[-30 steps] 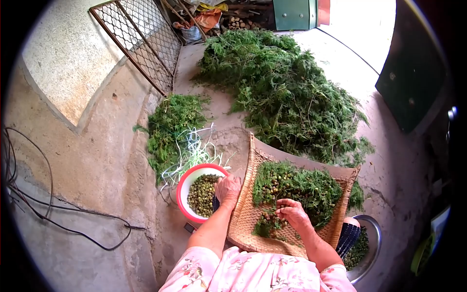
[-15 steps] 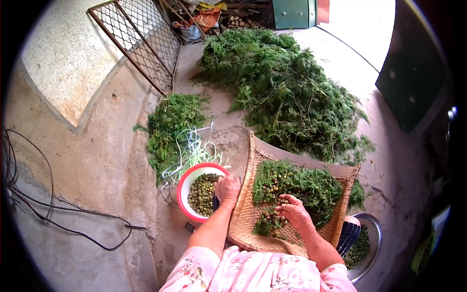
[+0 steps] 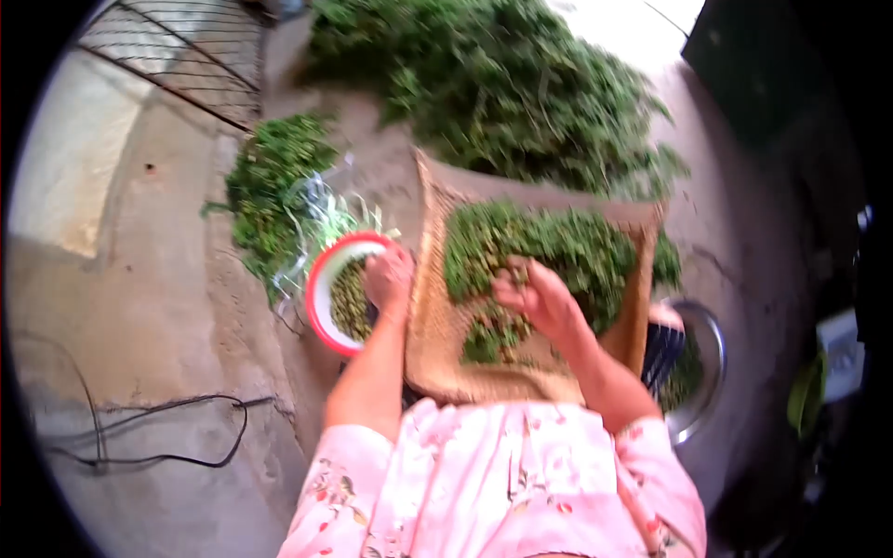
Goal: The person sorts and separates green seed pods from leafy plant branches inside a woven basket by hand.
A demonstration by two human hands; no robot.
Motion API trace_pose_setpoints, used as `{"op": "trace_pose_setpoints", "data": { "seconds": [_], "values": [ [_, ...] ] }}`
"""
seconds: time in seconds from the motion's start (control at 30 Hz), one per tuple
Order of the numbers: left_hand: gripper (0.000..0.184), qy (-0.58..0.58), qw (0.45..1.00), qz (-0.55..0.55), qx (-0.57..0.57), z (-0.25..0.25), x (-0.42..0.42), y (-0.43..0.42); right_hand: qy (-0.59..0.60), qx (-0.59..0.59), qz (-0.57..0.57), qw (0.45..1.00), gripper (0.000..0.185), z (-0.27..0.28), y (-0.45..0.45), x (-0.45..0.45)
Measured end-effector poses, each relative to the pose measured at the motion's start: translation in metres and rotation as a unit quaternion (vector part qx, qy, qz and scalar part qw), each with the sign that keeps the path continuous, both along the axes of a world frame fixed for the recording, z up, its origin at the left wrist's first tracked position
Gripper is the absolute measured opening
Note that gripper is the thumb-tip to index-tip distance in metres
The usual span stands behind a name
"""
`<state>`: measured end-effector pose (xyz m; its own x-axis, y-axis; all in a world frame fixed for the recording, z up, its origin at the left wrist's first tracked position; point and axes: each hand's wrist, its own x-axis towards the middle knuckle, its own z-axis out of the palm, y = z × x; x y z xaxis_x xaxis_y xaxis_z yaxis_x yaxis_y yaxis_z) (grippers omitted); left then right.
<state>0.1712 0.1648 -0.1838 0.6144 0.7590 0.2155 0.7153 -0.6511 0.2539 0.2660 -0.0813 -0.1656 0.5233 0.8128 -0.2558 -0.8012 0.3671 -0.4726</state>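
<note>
My left hand [image 3: 389, 277] rests at the right rim of a red-rimmed white bowl [image 3: 321, 296], its fingers bent and partly hidden. Small round green-brown fruits [image 3: 350, 302] fill the bowl's bottom. A woven basket [image 3: 430, 316] lies across my lap, holding green sprigs [image 3: 595, 256] and more small fruits. Over its middle is my right hand [image 3: 530, 288], fingers curled with thumb and fingertips close together; blur hides what is between them. A small clump of sprigs and fruits [image 3: 493, 335] lies just below that hand.
A large heap of green branches [image 3: 502, 88] covers the floor ahead. Left of it are a smaller pile [image 3: 274, 177] and pale plastic strips [image 3: 326, 219]. A metal basin [image 3: 716, 372] stands at my right, a metal grille [image 3: 186, 60] at upper left, and a black cable [image 3: 186, 458] at lower left.
The view has tilted down and blurred, so everything sits higher and further left in the frame. My right hand has moved slightly up and left over the basket; my left hand stays at the bowl.
</note>
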Motion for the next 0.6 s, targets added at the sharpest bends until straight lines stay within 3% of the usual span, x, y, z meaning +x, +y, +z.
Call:
{"op": "trace_pose_setpoints", "data": {
  "seconds": [0.03, 0.1, 0.13, 0.2, 0.47, 0.6],
  "values": [
    [0.027, 0.032, 0.997, 0.02, -0.064, -0.001, 0.004, 0.004, 0.025, 0.007, -0.012, 1.0, 0.043, -0.02, -0.002, 0.004],
    [0.026, 0.027, 0.998, 0.043, -0.043, -0.016, -0.001, -0.004, 0.053, 0.084, -0.012, 0.995, 0.043, -0.025, -0.014, -0.006],
    [0.026, 0.008, 0.999, 0.022, -0.022, -0.01, 0.005, 0.008, 0.051, 0.023, -0.036, 0.998, 0.045, -0.015, -0.002, 0.006],
    [0.026, 0.024, 0.998, 0.021, -0.055, 0.007, 0.007, -0.001, 0.072, 0.089, -0.032, 0.993, 0.048, -0.017, -0.007, 0.009],
    [0.026, -0.005, 0.998, 0.021, -0.067, 0.004, 0.008, 0.003, 0.046, -0.012, -0.061, 0.997, 0.045, -0.019, -0.009, 0.012],
    [0.026, 0.021, 0.995, 0.026, -0.095, 0.012, 0.008, -0.001, -0.052, -0.136, -0.086, 0.986, 0.031, -0.013, -0.018, 0.018]
  ]
}}
